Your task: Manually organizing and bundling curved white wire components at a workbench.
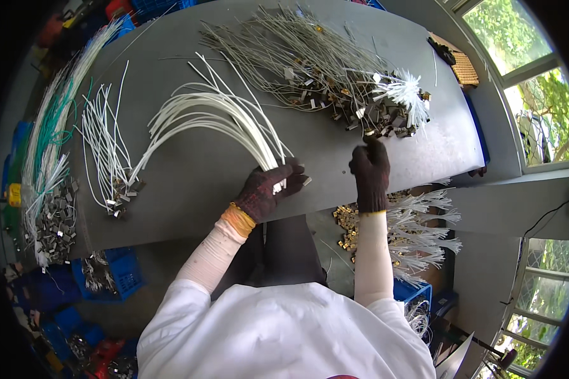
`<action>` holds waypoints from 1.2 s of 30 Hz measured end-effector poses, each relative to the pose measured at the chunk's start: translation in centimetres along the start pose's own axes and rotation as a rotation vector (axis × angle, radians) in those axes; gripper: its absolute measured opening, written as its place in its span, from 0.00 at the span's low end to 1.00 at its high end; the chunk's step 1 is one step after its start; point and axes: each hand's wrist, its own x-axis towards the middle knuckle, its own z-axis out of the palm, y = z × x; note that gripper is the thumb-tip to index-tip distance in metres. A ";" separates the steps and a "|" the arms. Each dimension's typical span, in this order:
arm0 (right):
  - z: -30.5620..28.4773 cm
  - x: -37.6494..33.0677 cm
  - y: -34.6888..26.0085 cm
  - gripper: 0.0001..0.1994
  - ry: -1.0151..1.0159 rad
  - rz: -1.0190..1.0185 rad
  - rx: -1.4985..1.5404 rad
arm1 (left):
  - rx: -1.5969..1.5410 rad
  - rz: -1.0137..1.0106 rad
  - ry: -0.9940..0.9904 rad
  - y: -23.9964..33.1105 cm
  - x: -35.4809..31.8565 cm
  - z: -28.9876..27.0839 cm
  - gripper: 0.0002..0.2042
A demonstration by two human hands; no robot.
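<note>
My left hand [262,191], in a dark knitted glove with an orange cuff, is closed round a thick bundle of white wires [231,115]. The wires arc up and away to the left, and a few loose ends stick out at the top. A small metal piece [307,181] shows by its fingertips. In a matching glove, my right hand [370,170] has its fingers drawn together at the near edge of a large pile of grey wires [297,54] with small metal end pieces [385,119]. Whatever its fingertips grip is hidden.
A smaller bundle of white wires [104,126] lies to the left on the grey table [177,202]. At the far left are long white and green wires [50,132] with metal ends. Wire bundles with brassy ends [417,227] sit below the table's right edge. Blue crates [123,271] stand underneath.
</note>
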 end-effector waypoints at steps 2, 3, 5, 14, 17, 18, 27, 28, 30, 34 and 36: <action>-2.3 -4.4 0.2 0.18 -0.076 0.055 0.178 | -0.510 -0.424 0.010 0.7 1.1 2.6 0.16; -3.4 -6.2 0.0 0.16 -0.076 0.083 0.154 | -0.510 -0.426 0.008 -0.2 1.6 3.5 0.16; -6.1 -9.5 0.1 0.14 -0.100 0.175 0.154 | -0.604 -0.505 -0.067 -3.2 2.8 4.9 0.16; -18.0 -24.9 5.8 0.10 -0.137 0.565 0.077 | -0.812 -0.489 -0.068 -6.0 6.4 13.0 0.15; -20.9 -28.4 9.0 0.08 -0.207 0.650 0.020 | -0.835 -0.392 -0.044 -6.2 7.5 11.8 0.13; -21.3 -29.2 10.1 0.08 -0.206 0.652 0.027 | -0.844 -0.339 -0.032 -6.2 7.9 10.9 0.12; -22.5 -30.9 15.1 0.08 -0.334 0.722 0.027 | -0.718 -0.178 0.176 -0.8 8.5 2.7 0.10; -22.7 -30.8 15.1 0.09 -0.355 0.732 0.046 | -0.686 -0.190 0.215 -0.3 8.1 2.3 0.10; -22.9 -30.7 15.2 0.10 -0.381 0.739 0.062 | -0.682 -0.171 0.228 -0.2 8.2 1.1 0.10; -23.1 -30.6 15.8 0.10 -0.423 0.710 0.052 | -0.703 -0.189 0.184 -0.4 8.1 0.0 0.09; -22.9 -30.5 15.7 0.10 -0.433 0.701 0.078 | -0.736 -0.209 0.164 -0.7 8.0 -0.6 0.10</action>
